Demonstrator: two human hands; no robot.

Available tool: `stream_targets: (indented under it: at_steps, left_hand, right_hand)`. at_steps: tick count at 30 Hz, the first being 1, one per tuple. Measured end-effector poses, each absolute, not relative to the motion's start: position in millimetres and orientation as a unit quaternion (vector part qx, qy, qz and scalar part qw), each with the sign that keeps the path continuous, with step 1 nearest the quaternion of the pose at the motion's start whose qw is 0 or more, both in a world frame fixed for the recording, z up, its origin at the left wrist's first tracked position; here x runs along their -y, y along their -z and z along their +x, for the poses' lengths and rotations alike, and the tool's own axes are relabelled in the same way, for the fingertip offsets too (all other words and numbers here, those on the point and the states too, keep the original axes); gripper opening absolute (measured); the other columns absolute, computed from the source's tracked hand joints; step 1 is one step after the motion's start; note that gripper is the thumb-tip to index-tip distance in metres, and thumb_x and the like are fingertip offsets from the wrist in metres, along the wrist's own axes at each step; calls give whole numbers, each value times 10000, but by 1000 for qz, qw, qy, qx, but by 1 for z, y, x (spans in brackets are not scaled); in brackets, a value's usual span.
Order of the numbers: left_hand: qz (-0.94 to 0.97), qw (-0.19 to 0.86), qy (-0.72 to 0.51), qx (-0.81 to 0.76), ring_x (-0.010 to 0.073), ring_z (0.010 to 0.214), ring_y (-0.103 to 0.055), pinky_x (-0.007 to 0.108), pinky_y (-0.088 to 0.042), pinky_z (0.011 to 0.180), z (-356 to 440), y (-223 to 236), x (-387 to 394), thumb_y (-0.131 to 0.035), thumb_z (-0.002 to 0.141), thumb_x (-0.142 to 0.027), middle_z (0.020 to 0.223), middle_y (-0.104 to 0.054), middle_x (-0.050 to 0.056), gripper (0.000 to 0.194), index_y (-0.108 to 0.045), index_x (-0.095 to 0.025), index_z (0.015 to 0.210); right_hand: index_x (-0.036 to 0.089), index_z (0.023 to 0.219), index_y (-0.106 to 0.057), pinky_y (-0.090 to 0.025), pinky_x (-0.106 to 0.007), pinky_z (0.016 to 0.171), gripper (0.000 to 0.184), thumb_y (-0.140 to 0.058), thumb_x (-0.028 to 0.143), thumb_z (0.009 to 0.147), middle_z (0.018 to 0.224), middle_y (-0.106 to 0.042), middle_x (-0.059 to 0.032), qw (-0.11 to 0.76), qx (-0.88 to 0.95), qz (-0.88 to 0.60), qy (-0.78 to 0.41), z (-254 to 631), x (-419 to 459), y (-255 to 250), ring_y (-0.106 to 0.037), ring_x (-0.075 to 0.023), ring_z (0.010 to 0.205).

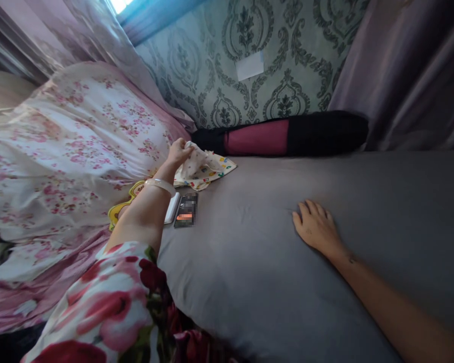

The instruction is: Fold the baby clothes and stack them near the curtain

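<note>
My left hand (179, 153) reaches forward and is closed on a bunched end of a small white cloth (206, 171) with a colourful print along its edge. The rest of this cloth lies on the grey bed sheet (249, 227). Below it, beside my left forearm, are a dark phone (186, 210) with a lit screen and a white flat object (171, 209), partly hidden by the arm. My right hand (315, 225) rests flat on the sheet, palm down, fingers a little apart, holding nothing.
A long black and maroon bolster (280, 136) lies along the patterned wall (208, 70). White floral fabric (79, 136) is heaped at left, with a yellow-edged object (117, 214) partly behind my left arm. A purple curtain (401, 75) hangs at right.
</note>
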State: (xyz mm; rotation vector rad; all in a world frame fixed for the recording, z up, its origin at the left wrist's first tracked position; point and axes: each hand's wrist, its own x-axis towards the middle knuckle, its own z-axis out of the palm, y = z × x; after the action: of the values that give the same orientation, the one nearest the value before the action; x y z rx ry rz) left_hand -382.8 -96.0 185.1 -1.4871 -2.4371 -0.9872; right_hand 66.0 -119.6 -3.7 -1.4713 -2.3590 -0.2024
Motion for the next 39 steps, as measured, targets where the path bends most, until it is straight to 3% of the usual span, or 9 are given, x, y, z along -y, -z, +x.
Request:
stream_targets:
  at_steps: [6, 11, 13, 18, 21, 25, 30, 34, 39]
  left_hand:
    - [-512, -8, 418, 750, 120, 718, -539, 249, -479, 718, -333, -198, 82, -592, 825, -263, 799, -568, 7, 232, -568, -140, 1020]
    - [-470, -131, 515, 705, 88, 579, -513, 289, -532, 676, -274, -194, 80, -540, 816, -144, 687, -480, -50, 531, -427, -155, 1335]
    - [-473, -197, 544, 664, 74, 567, -517, 307, -563, 711, -249, -192, 82, -500, 803, -86, 668, -468, -58, 518, -460, -156, 1315]
    - [-460, -314, 623, 549, 85, 690, -617, 345, -564, 891, -195, -183, 83, -517, 807, -48, 767, -569, 11, 247, -612, -92, 1031]
    - [-462, -343, 651, 495, 144, 862, -673, 367, -525, 973, -167, -178, 82, -574, 802, -61, 884, -643, 65, 290, -603, -98, 1088]
    - [-514, -346, 644, 448, 209, 1050, -652, 406, -474, 1024, -136, -170, 84, -630, 774, -92, 1023, -680, 107, 502, -534, -110, 1267]
    - [-585, -315, 635, 394, 234, 1212, -574, 407, -445, 1043, -105, -159, 86, -601, 786, -109, 1256, -607, 124, 587, -478, -168, 1357]
    - [-630, -261, 633, 365, 220, 1210, -578, 383, -462, 1019, -90, -153, 89, -576, 812, -114, 1276, -588, 83, 560, -492, -235, 1353]
    - [-630, -147, 654, 392, 171, 1014, -661, 318, -510, 928, -92, -154, 104, -566, 843, -148, 1050, -684, 50, 397, -583, -216, 1234]
  right_hand:
    - [87, 1279, -565, -359, -473, 1025, 488, -292, 354, 975, 1374, -529, -200, 175, 831, -522, 72, 65, 121, 2, -458, -332, 1273]
    - [79, 1266, -572, -354, -477, 1029, 478, -307, 346, 971, 1363, -537, -203, 179, 835, -516, 63, 67, 121, 1, -456, -335, 1274]
    - [83, 1252, -575, -362, -475, 1025, 456, -324, 334, 965, 1343, -554, -201, 190, 837, -511, 50, 68, 121, 1, -468, -331, 1265]
    - [147, 1261, -546, -426, -447, 984, 386, -382, 252, 929, 1198, -651, -152, 296, 832, -469, -16, 66, 121, -3, -592, -281, 1114]
    - [180, 1220, -556, -486, -423, 918, 336, -400, 251, 930, 1095, -677, -131, 400, 807, -430, -64, 61, 123, -9, -634, -264, 1019]
    - [205, 1141, -588, -478, -406, 973, 273, -406, 265, 946, 1128, -646, -126, 476, 798, -356, -100, 56, 131, -19, -605, -245, 1094]
    - [209, 1273, -560, -410, -410, 1068, 375, -449, 288, 924, 1284, -577, -127, 466, 800, -332, -180, 51, 137, -21, -515, -242, 1248]
    - [215, 1287, -570, -466, -374, 968, 461, -515, 295, 836, 1202, -631, -103, 462, 752, -382, -275, 51, 130, -17, -601, -221, 1075]
    - [195, 1013, -662, -455, -271, 627, 375, -522, 312, 686, 760, -631, -12, 494, 607, -460, -419, 66, 112, -27, -555, -155, 658]
